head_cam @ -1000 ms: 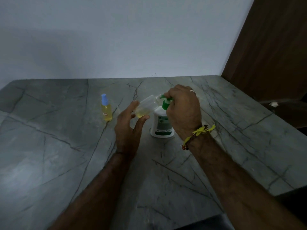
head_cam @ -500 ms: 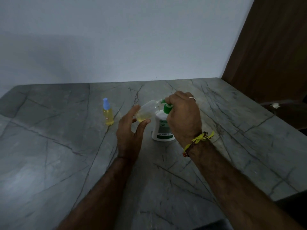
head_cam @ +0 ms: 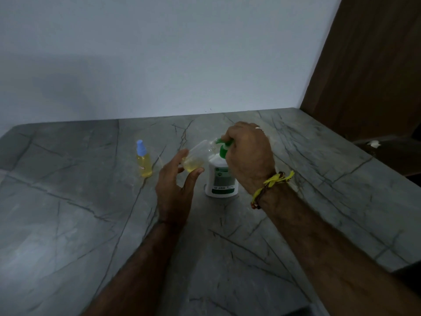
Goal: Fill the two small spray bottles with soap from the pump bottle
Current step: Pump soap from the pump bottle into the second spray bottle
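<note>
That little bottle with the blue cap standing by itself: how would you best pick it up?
Probably by the yellow body of the blue-capped spray bottle, coming from the side. It stands upright and alone on the table, and the body is wider than the narrow cap, so fingers can wrap it.

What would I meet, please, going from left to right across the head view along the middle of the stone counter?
Capped spray bottle → left hand → open spray bottle, tilted in that hand → pump bottle → right hand on the pump → yellow wristband.
</note>
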